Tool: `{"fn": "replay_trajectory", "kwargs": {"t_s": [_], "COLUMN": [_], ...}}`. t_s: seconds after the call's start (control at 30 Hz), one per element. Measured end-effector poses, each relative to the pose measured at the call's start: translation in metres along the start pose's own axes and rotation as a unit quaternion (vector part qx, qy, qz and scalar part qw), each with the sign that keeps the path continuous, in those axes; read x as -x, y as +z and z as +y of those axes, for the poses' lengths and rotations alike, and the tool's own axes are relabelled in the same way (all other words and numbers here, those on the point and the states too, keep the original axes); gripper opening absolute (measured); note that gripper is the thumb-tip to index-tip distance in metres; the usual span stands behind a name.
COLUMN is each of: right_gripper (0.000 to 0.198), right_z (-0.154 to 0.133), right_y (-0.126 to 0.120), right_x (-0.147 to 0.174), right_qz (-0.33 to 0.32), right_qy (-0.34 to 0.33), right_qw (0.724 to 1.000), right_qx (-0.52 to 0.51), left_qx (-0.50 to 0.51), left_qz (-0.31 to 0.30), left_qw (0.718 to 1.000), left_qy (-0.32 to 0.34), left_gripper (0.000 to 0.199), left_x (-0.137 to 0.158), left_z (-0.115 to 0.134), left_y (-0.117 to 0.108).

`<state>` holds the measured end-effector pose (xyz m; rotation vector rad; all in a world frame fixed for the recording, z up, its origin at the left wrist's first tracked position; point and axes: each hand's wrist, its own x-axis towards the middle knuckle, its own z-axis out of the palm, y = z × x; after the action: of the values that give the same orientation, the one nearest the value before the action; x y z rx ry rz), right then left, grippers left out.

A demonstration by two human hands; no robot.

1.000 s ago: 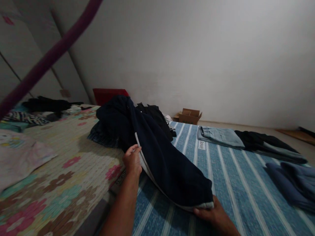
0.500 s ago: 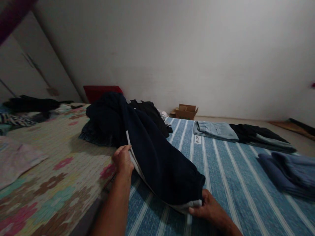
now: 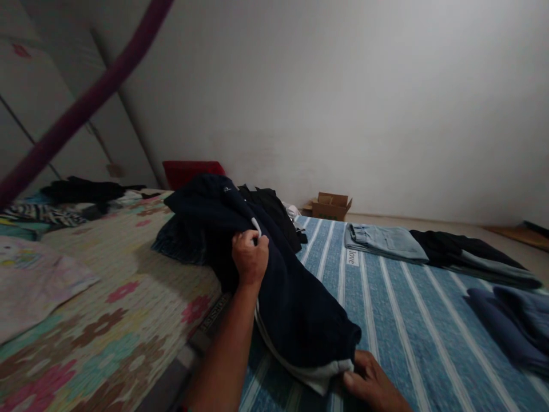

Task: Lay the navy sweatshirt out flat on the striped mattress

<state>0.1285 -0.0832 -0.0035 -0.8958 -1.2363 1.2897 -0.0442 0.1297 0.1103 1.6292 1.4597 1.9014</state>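
Observation:
Navy sweatpants (image 3: 295, 297) with a white side stripe stretch across the bed, one leg reaching toward me. My left hand (image 3: 250, 256) is closed on the stripe partway up the leg. Down at the cuff, my right hand (image 3: 369, 379) pinches the hem by its white edge. The upper part of the sweatpants lies bunched at the far left, a small white logo showing, over some dark denim (image 3: 180, 243). Black clothing (image 3: 274, 209) is heaped just behind.
On the blue striped sheet (image 3: 386, 320) at right lie folded light jeans (image 3: 388, 243), folded black trousers (image 3: 467, 252) and folded blue clothing (image 3: 510, 326). A pink garment (image 3: 38, 286) rests on the flowered cover (image 3: 141, 326). Beyond the bed stands a cardboard box (image 3: 330, 206).
My left hand has moved up the leg and to the right, bringing the striped edge over. The logo now shows. My right hand stays on the cuff. The view has shifted slightly.

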Motion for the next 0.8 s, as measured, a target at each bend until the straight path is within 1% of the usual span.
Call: {"fn": "replay_trajectory", "kwargs": {"t_s": [0.07, 0.13, 0.17, 0.2, 0.27, 0.3, 0.33, 0.4, 0.43, 0.47, 0.5, 0.6, 0.63, 0.7, 0.73, 0.8], "right_gripper": [0.05, 0.051, 0.051, 0.052, 0.052, 0.051, 0.049, 0.041, 0.035, 0.029, 0.024, 0.015, 0.014, 0.016, 0.018, 0.024], "right_z": [0.008, 0.012, 0.012, 0.013, 0.013, 0.013, 0.013, 0.012, 0.011, 0.01, 0.009, 0.007, 0.007, 0.008, 0.008, 0.007], "right_y": [0.0, 0.0, -0.001, -0.003, -0.01, -0.014, -0.018, -0.027, -0.03, -0.033, -0.035, -0.043, -0.046, -0.057, -0.065, -0.081], "right_x": [-0.002, -0.003, -0.003, -0.003, -0.001, 0.0, 0.002, 0.006, 0.008, 0.01, 0.011, 0.014, 0.016, 0.021, 0.024, 0.03], "right_qz": [0.02, 0.026, 0.023, 0.013, -0.015, -0.02, -0.014, 0.021, 0.038, 0.046, 0.046, 0.037, 0.031, 0.022, 0.022, 0.05], "right_qy": [0.0, 0.001, -0.002, -0.007, -0.006, 0.003, 0.02, 0.072, 0.099, 0.124, 0.145, 0.191, 0.204, 0.233, 0.25, 0.279], "right_qw": [1.0, 1.0, 1.0, 1.0, 1.0, 0.999, 0.999, 0.997, 0.994, 0.991, 0.988, 0.981, 0.978, 0.972, 0.966, 0.954], "right_qx": [0.006, 0.011, 0.012, 0.013, 0.026, 0.031, 0.033, 0.024, 0.015, 0.008, 0.004, 0.005, 0.008, 0.033, 0.053, 0.1], "left_qx": [-0.007, -0.005, -0.001, 0.008, 0.032, 0.049, 0.066, 0.093, 0.096, 0.09, 0.079, 0.044, 0.039, 0.03, 0.022, -0.004], "left_qz": [-0.035, -0.099, -0.161, -0.211, -0.289, -0.333, -0.378, -0.483, -0.524, -0.554, -0.573, -0.592, -0.6, -0.609, -0.609, -0.603], "left_qw": [0.997, 0.986, 0.965, 0.947, 0.913, 0.891, 0.865, 0.801, 0.777, 0.761, 0.756, 0.763, 0.761, 0.753, 0.749, 0.736], "left_qy": [0.063, 0.137, 0.207, 0.244, 0.285, 0.305, 0.323, 0.34, 0.336, 0.324, 0.307, 0.254, 0.246, 0.25, 0.262, 0.307], "left_gripper": [0.009, 0.012, 0.013, 0.014, 0.017, 0.019, 0.022, 0.027, 0.03, 0.031, 0.031, 0.03, 0.03, 0.031, 0.031, 0.03], "left_x": [0.008, 0.026, 0.038, 0.053, 0.085, 0.101, 0.116, 0.141, 0.151, 0.158, 0.164, 0.172, 0.173, 0.177, 0.181, 0.191], "left_z": [0.022, 0.041, 0.05, 0.056, 0.065, 0.068, 0.068, 0.066, 0.063, 0.061, 0.059, 0.054, 0.054, 0.051, 0.048, 0.039], "left_y": [0.003, 0.005, 0.005, 0.005, 0.006, 0.006, 0.006, 0.006, 0.006, 0.005, 0.004, -0.004, -0.007, -0.013, -0.015, -0.016]}}
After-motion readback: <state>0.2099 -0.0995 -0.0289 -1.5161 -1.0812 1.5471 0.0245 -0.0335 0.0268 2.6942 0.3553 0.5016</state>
